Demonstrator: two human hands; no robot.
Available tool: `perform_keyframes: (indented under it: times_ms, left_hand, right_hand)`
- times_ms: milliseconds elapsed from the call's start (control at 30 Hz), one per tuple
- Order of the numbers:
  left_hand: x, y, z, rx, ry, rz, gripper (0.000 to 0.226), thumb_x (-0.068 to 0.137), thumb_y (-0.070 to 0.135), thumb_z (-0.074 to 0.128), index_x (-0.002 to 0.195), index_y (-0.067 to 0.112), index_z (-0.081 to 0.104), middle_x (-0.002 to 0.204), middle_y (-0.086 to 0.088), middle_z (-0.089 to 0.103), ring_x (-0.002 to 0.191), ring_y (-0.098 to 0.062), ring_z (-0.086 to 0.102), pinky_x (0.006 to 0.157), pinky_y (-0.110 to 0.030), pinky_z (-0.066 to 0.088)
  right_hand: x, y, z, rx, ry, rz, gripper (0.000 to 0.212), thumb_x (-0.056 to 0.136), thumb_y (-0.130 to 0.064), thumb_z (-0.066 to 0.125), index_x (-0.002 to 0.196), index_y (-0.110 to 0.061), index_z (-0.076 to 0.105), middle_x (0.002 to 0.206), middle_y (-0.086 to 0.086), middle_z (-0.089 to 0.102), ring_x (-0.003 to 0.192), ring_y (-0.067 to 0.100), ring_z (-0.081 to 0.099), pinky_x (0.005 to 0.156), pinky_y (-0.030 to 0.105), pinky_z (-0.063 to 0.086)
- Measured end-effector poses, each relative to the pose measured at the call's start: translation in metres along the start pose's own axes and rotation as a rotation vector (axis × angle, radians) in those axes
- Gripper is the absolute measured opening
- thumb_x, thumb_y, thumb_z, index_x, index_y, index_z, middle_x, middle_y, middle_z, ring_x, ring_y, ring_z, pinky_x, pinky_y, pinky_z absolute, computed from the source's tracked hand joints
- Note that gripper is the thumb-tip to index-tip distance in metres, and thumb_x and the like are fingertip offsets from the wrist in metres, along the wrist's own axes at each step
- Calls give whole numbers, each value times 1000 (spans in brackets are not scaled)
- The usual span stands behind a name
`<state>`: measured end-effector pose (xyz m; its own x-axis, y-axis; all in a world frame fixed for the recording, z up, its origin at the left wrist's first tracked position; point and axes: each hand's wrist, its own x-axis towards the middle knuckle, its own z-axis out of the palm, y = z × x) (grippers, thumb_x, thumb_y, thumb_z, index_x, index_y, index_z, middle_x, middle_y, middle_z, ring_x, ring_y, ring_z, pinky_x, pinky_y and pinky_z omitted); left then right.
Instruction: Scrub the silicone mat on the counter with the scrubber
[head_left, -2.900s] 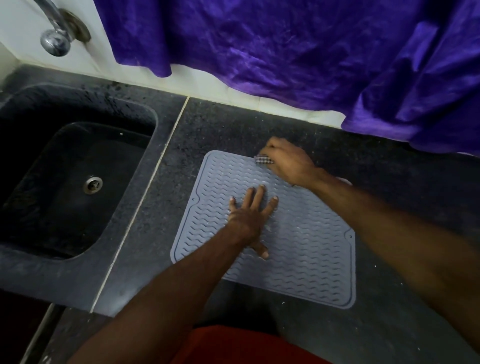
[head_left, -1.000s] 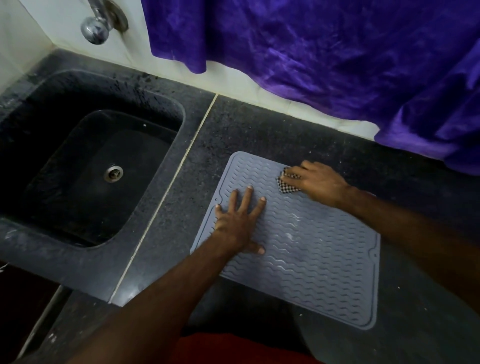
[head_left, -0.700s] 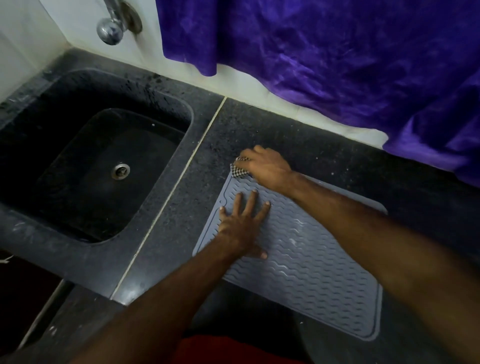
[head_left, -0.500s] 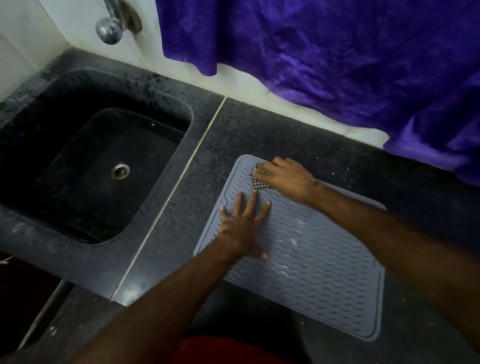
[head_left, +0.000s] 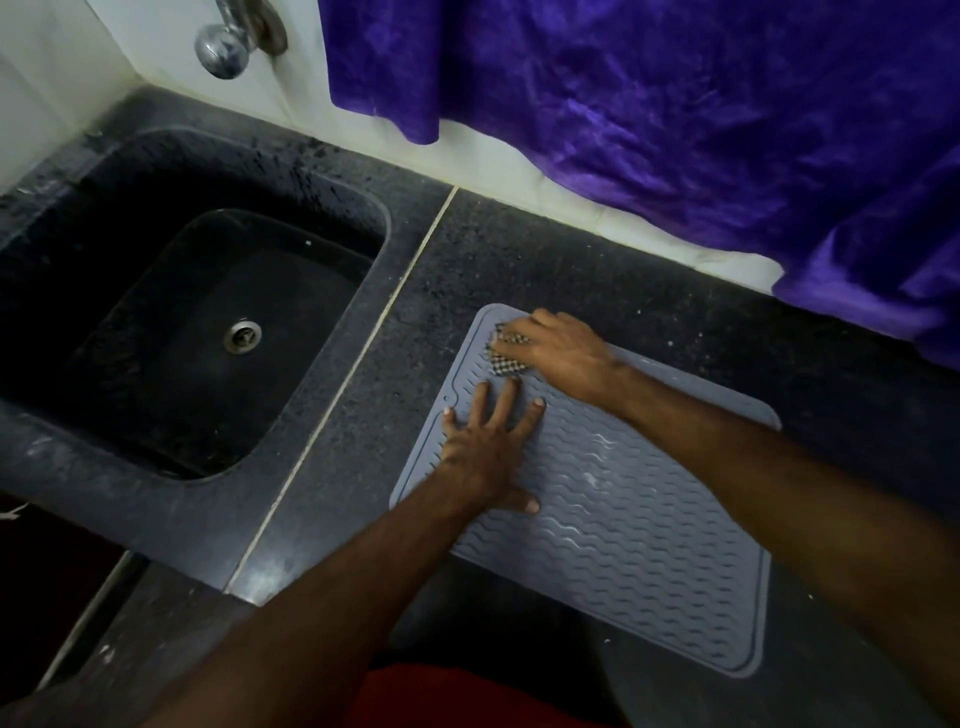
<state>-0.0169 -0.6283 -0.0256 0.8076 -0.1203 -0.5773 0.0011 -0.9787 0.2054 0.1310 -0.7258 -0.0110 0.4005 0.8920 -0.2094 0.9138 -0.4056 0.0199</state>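
Note:
A grey silicone mat (head_left: 623, 545) with wavy ridges lies flat on the dark counter, right of the sink. My right hand (head_left: 558, 353) presses a checkered scrubber (head_left: 506, 358) onto the mat's far left corner; the fingers cover most of the scrubber. My left hand (head_left: 485, 452) lies flat on the mat's left part, fingers spread, just in front of the scrubber. Faint whitish streaks show on the mat's middle.
A black sink (head_left: 197, 332) with a metal drain (head_left: 241, 335) is set into the counter (head_left: 649, 301) at the left. A chrome tap (head_left: 223, 44) juts from the wall above it. Purple cloth (head_left: 675, 114) hangs along the back wall over the counter's far right.
My right hand has slid the scrubber back and forth along the mat's far edge and now rests at the far left corner. My left hand has stayed flat on the mat.

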Motion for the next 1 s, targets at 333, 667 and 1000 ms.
perform_keyframes:
  times_ms: [333,667,1000]
  left_hand:
    - [2,0,2,4,9,-4,126,71,64,72,152,34,-19,156,-5,-34,144,-37,-26,112,-70,2]
    - [3,-3,6,-21,30,18,128,70,63,73,151,35,-21,155,-3,-37,143,-36,-27,112,-70,0]
    - [-32,33,18,185,211,141,83,87,20,68,153,23,18,160,-13,3,147,-35,11,118,-53,20]
  right_hand:
    - [-38,13,7,61,55,82,63,78,0,63,136,-22,50,140,6,48,114,29,47,87,38,43]
    - [-102,30,24,-117,-24,35,73,69,-6,75,136,-19,49,138,12,50,119,33,50,90,44,45]
    - [-99,24,8,-57,-86,101,55,84,-10,60,135,-26,49,134,5,49,115,26,47,86,37,45]
